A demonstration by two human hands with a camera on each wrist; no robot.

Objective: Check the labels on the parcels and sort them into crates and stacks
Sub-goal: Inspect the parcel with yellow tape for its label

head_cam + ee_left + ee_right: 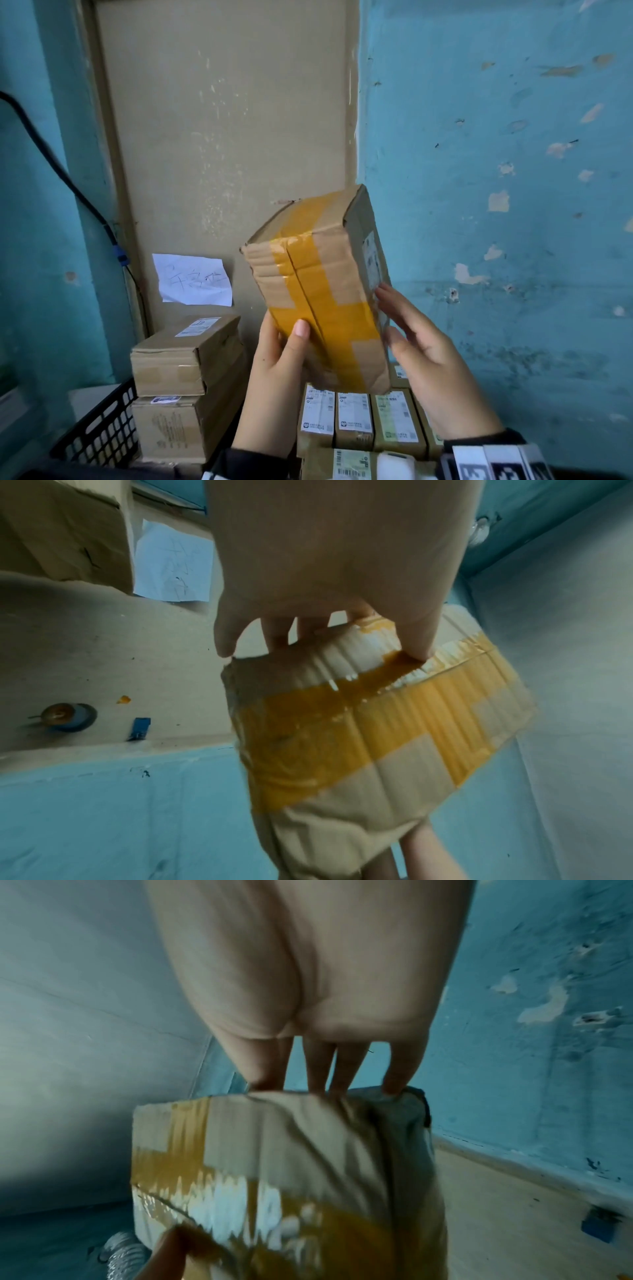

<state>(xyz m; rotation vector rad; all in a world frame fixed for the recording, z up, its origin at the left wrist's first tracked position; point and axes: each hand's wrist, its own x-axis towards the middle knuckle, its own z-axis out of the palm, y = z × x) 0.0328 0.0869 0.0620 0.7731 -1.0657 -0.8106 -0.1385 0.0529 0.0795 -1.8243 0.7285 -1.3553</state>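
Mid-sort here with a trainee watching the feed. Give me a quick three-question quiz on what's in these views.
1. True or false: the held parcel is sealed with yellow tape.
2. Which side of the parcel carries its white label? A) the side by the right hand B) the taped face under the left hand
3. What hangs on the wall behind the stacked boxes?

Key: 1 true. 2 A. 3 a handwritten paper sheet.

Peeling teal wall (496, 137), beige door panel (222, 120), black cable (51, 161) hanging at left
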